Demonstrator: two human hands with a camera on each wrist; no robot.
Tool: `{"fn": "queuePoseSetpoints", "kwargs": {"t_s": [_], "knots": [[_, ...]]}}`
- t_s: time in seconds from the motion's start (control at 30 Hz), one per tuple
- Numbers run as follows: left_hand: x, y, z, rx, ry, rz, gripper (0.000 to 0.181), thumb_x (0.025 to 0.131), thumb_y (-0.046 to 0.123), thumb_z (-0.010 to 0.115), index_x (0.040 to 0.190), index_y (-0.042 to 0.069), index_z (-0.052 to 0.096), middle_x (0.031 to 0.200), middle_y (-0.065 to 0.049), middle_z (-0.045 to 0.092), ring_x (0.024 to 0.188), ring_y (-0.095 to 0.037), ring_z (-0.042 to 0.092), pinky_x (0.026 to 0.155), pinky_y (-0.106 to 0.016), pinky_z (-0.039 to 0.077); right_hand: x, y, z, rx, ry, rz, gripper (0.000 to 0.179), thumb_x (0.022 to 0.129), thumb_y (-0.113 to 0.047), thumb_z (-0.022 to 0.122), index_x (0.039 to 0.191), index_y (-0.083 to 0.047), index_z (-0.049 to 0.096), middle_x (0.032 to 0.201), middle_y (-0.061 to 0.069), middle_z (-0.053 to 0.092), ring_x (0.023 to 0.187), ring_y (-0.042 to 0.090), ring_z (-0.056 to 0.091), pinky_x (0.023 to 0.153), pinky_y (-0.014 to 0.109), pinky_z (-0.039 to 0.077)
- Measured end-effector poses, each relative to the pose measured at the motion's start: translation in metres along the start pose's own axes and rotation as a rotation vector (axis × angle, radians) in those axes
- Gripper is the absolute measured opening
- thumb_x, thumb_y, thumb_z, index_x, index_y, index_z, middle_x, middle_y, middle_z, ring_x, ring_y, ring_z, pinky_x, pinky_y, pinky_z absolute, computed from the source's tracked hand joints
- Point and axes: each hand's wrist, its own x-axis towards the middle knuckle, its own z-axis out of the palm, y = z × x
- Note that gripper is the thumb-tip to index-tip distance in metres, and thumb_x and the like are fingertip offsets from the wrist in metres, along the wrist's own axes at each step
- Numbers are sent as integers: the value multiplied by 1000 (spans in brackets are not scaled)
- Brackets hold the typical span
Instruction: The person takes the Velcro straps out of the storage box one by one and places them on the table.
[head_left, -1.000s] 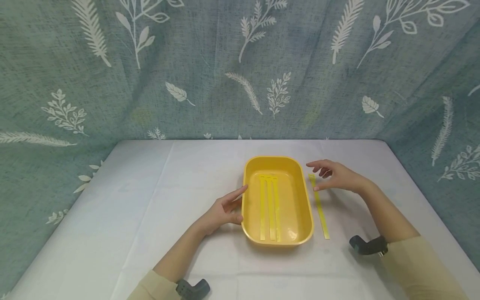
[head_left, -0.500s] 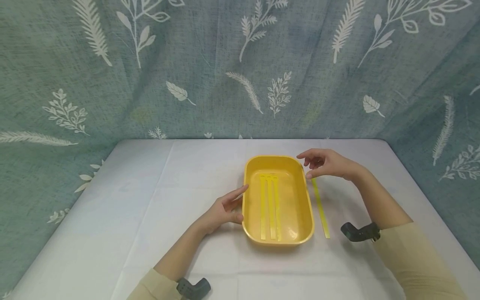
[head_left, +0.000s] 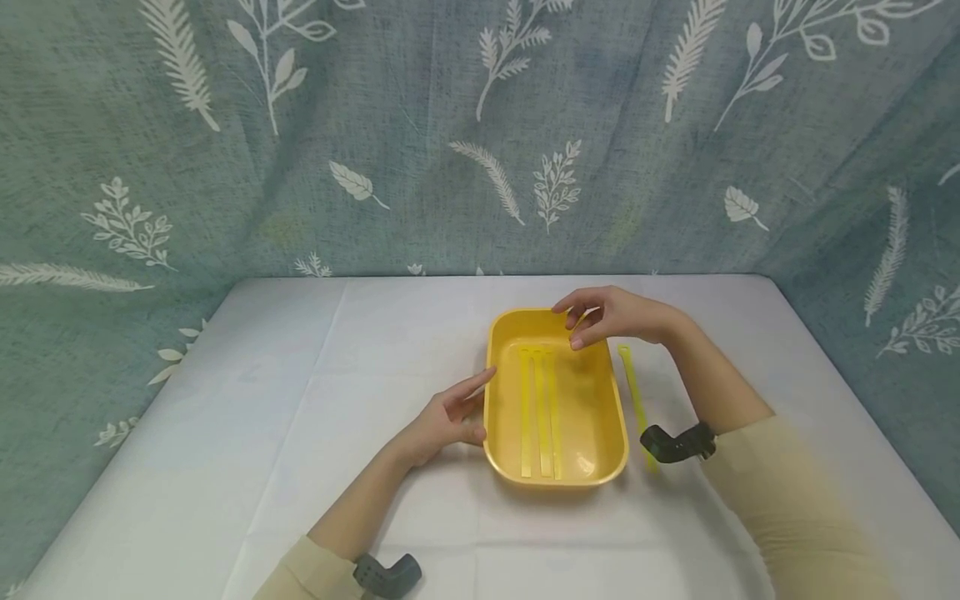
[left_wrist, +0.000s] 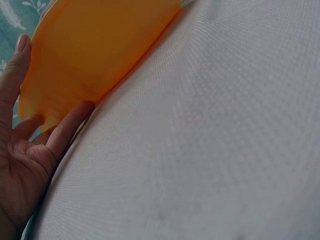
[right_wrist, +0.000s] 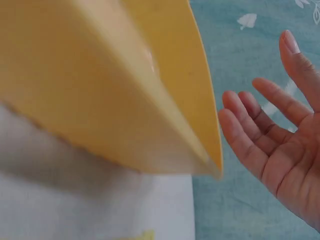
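Note:
A yellow plastic tray [head_left: 588, 400] with rounded corners stands on the white cloth. Inside it lie 3 thin yellow strips [head_left: 541, 412], side by side and lengthwise. My left hand [head_left: 447, 421] rests against the tray's left side, its fingers and thumb spread along the wall, as the left wrist view confirms on the tray's outer wall [left_wrist: 100, 55]. Over the far right corner of the tray hovers my right hand [head_left: 615, 315], fingers loosely bent, nothing between them; the right wrist view shows its palm [right_wrist: 295, 160] bare. Another yellow strip [head_left: 632, 379] lies right of the tray, partly covered by the wrist camera.
The table [head_left: 375, 333] wears a white cloth with fold creases. A teal curtain [head_left: 420, 225] with white leaf prints closes off the back and both sides. Dark wrist cameras sit on both forearms, the right one [head_left: 678, 443] just beside the tray.
My right hand has moved left and away from me, from beside the loose strip to over the tray's far right corner. My left hand, the tray and the strips have stayed put.

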Motion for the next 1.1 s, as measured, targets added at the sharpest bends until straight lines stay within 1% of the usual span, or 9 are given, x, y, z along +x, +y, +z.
{"fn": "queuePoseSetpoints", "kwargs": {"t_s": [0.2,0.33,0.4,0.5,0.6,0.7,0.8,0.93,1.1], "knots": [[0,2,0,11,-1,1,99,72,42,80,150,13,26,158,1,18,143,-30,20,103,-31,41,18,-1,9,77,-52,2,63,81,-16,74,136,0,47,120,26,52,103,25,56,84,31,53],[-1,2,0,19,2,-6,100,71,43,80,150,13,27,158,1,19,143,-30,20,105,-30,39,30,0,17,130,-86,48,63,83,-15,73,137,1,45,114,21,54,99,25,60,88,38,54],[-1,2,0,20,0,-7,100,71,42,80,150,12,26,158,0,19,143,-31,20,106,-29,38,36,0,22,141,-96,76,63,83,-14,73,136,2,45,110,17,56,98,28,62,90,42,53],[-1,2,0,11,-10,-5,99,72,41,79,150,11,25,158,-1,18,143,-32,19,105,-31,39,45,3,30,104,-100,100,61,82,-16,74,134,2,47,102,11,61,91,27,62,89,41,53],[-1,3,0,7,-8,-3,98,73,40,79,150,12,26,158,-1,18,143,-32,20,106,-31,39,51,8,39,65,-97,105,59,82,-16,74,131,2,49,91,8,64,79,24,58,79,36,52],[-1,3,0,14,0,-3,98,71,41,80,150,13,28,158,1,20,143,-31,21,105,-30,39,56,13,47,38,-82,98,58,81,-15,74,130,3,49,84,7,64,70,22,54,70,33,49],[-1,2,0,3,-2,-3,98,71,39,80,150,13,27,158,1,19,143,-32,21,102,-31,42,58,17,53,-23,-37,89,61,80,-16,76,130,3,48,86,7,65,71,18,56,67,28,48],[0,1,0,-12,-9,1,98,73,36,80,150,11,26,158,0,18,143,-33,20,100,-31,44,59,20,60,-105,26,98,65,78,-20,78,132,1,48,90,8,64,76,15,57,68,23,48],[1,1,1,-11,-15,8,98,73,36,80,150,11,25,158,-2,16,143,-33,19,102,-30,43,61,20,63,-116,58,106,64,77,-19,80,130,1,50,91,8,63,78,17,56,70,24,47]]}}
